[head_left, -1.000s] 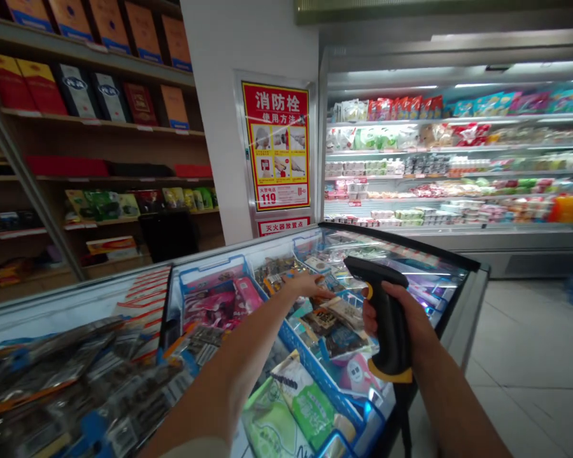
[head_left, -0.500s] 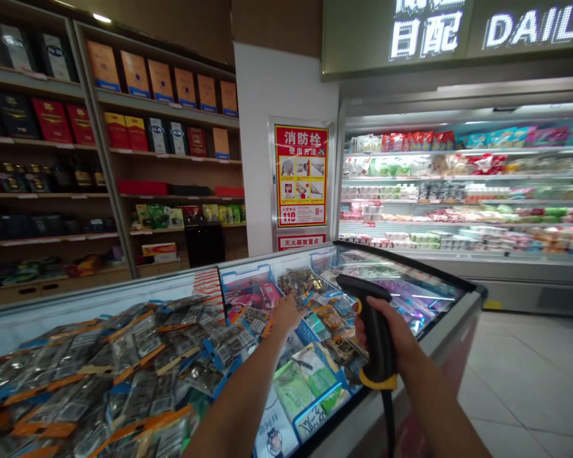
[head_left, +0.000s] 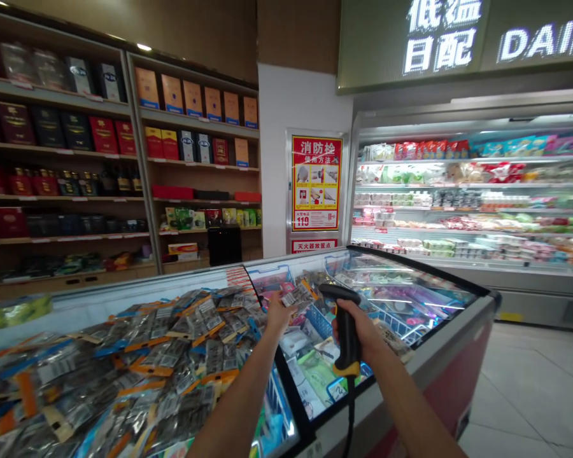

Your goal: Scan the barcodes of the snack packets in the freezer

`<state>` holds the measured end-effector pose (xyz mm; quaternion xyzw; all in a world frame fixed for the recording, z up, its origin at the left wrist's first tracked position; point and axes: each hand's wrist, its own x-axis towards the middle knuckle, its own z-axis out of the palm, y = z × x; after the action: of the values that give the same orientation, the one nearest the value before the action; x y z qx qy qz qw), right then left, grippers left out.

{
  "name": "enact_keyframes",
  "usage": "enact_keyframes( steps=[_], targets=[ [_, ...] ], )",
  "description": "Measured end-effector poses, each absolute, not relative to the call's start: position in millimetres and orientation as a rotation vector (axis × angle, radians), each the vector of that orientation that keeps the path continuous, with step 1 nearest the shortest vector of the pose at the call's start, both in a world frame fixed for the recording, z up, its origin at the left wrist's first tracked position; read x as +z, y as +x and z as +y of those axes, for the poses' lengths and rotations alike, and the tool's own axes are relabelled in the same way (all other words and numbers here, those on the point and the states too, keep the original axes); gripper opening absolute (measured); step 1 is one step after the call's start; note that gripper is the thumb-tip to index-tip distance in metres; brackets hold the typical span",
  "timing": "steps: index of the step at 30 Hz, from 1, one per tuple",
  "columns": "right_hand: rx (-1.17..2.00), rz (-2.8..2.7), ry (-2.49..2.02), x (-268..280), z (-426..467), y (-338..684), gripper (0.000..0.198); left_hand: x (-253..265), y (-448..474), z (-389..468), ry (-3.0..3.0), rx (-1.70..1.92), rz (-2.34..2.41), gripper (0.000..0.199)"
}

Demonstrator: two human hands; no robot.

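My left hand [head_left: 279, 314] is closed on a small clear plastic packet [head_left: 300, 295] with a white barcode label and an orange strip, held above the chest freezer. My right hand [head_left: 358, 327] grips a black and yellow barcode scanner [head_left: 347, 334] upright by its handle, its cable hanging down. The scanner's head is just right of the packet, apart from it. To the left, a large heap of similar packets [head_left: 157, 343] with blue and orange edges lies across the freezer top.
The chest freezer [head_left: 410, 381] has a black-framed glass top, with blue baskets [head_left: 321, 323] and frozen goods beneath. Another packet [head_left: 392, 340] lies by its right rim. Behind are shelves of boxes [head_left: 198, 117], a red fire-hydrant notice [head_left: 317, 184] and a lit dairy cooler [head_left: 472, 191].
My left hand, earlier reaching low among packets, now holds one up beside the scanner. The scanner has come closer to my left hand. The view has turned slightly left.
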<state>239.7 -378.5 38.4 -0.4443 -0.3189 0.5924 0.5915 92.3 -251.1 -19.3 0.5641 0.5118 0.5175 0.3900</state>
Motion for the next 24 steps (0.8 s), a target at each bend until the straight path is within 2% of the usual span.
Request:
enact_keyframes(
  steps=[3,9,12,17,24],
  targets=[
    [1.314,-0.807,-1.095,35.4,-379.2,231.7,0.023,-17.6,81.7,-252.9,1.404,1.350,1.296,0.051],
    [1.215,-0.886,-1.137,33.4,-385.5,223.6,0.023,7.5,65.2,-248.9,1.507,1.222,1.238,0.019],
    [1.212,-0.924,-1.124,28.7,-387.5,215.2,0.023,30.0,55.0,-241.4,1.565,1.205,1.240,0.022],
    [1.267,-1.066,-1.099,21.9,-387.4,197.3,0.024,54.5,27.4,-227.2,1.629,1.182,1.356,0.041],
    [1.365,-1.111,-1.056,22.1,-383.8,177.3,0.024,64.0,-2.2,-221.4,1.714,1.218,1.461,0.028]
  ],
)
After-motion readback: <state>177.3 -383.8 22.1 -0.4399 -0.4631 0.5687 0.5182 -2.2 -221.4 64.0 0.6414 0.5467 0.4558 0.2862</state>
